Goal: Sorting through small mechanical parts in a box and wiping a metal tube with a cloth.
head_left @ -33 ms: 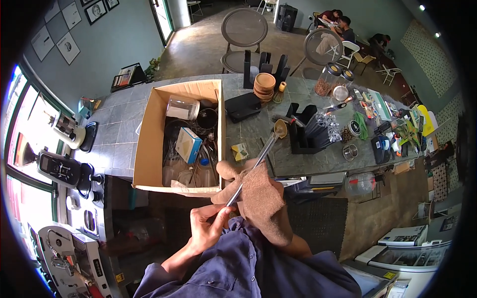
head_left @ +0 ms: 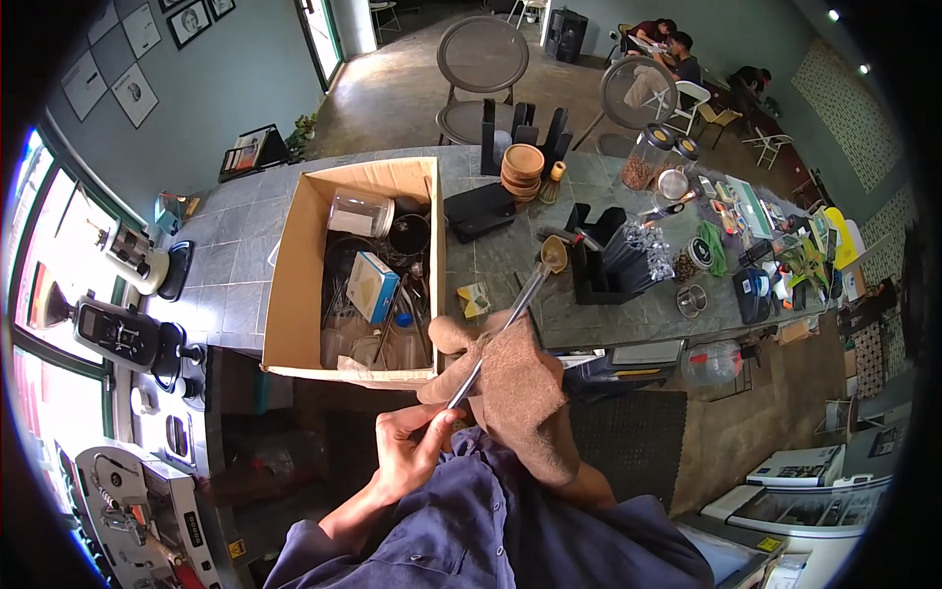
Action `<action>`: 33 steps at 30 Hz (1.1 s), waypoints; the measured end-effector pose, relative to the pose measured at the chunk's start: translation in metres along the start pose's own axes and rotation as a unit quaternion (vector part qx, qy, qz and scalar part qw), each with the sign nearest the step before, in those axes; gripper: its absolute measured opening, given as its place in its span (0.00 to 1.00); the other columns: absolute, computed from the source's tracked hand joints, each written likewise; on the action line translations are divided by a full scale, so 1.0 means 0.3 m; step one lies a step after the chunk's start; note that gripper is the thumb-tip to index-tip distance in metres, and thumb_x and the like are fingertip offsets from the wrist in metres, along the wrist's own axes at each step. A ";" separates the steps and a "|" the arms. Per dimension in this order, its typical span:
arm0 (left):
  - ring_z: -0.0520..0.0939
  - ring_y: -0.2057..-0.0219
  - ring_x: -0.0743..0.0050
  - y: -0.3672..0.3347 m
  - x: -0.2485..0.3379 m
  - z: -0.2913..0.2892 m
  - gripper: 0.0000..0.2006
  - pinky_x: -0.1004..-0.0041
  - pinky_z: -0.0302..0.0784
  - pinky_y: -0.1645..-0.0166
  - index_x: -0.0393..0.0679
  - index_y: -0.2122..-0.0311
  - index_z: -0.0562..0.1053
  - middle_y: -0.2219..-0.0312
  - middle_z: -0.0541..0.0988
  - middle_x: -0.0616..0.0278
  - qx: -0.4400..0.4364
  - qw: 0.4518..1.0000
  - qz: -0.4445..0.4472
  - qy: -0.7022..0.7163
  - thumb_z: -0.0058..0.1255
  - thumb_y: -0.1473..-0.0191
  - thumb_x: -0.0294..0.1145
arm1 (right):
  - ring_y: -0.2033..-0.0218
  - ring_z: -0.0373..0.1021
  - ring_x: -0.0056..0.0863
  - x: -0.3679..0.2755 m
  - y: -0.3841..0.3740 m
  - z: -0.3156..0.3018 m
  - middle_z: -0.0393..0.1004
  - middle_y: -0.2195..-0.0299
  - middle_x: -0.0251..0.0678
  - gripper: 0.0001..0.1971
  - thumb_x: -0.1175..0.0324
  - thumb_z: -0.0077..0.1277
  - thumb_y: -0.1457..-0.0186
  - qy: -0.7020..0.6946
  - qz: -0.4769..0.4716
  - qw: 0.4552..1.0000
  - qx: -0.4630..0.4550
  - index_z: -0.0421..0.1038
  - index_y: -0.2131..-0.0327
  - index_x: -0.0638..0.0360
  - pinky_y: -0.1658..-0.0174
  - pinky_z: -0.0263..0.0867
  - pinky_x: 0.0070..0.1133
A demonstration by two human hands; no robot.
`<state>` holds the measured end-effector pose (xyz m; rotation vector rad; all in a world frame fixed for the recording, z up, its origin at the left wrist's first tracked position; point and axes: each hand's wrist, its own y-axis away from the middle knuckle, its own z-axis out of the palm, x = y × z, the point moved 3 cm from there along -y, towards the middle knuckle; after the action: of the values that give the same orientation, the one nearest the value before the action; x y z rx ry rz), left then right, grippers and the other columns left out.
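My left hand [head_left: 412, 447] is closed, thumb and fingers pinching the near end of a long, thin metal utensil [head_left: 525, 302]. The utensil slants up and away to the right. Its far end meets a small tan round bowl [head_left: 554, 255] over the counter; I cannot tell whether the two are joined. A brown cloth [head_left: 520, 393] is wrapped about the utensil's middle and drapes over my right hand [head_left: 556, 371]. That hand grips the utensil through the cloth, with most of its fingers hidden. Both hands are in front of my body, near the counter's front edge.
An open cardboard box [head_left: 294, 275] with jars, utensils and a small blue-white carton [head_left: 374, 287] stands left of my hands. Ahead are stacked wooden bowls [head_left: 522, 167], a black holder [head_left: 599, 280] with wrapped straws and glass jars [head_left: 648, 157]. Coffee grinders [head_left: 118, 334] line the left.
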<state>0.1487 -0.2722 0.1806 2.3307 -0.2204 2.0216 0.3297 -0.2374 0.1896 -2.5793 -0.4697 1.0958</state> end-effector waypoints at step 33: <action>0.78 0.83 0.83 0.079 -0.040 0.047 0.14 0.80 0.71 0.77 0.29 0.65 0.83 0.84 0.80 0.63 0.013 1.000 -0.005 0.006 0.56 0.33 0.32 | 0.81 0.65 0.29 -0.073 -0.170 -0.176 0.59 0.80 0.27 0.12 0.68 0.55 0.48 0.413 -0.034 0.907 0.072 0.63 0.79 0.48 0.76 0.63 0.26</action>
<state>0.1576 -0.2964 0.1653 2.3304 -0.1838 2.0447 0.3449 -0.2079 0.2586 -2.5611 -0.2397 -0.0477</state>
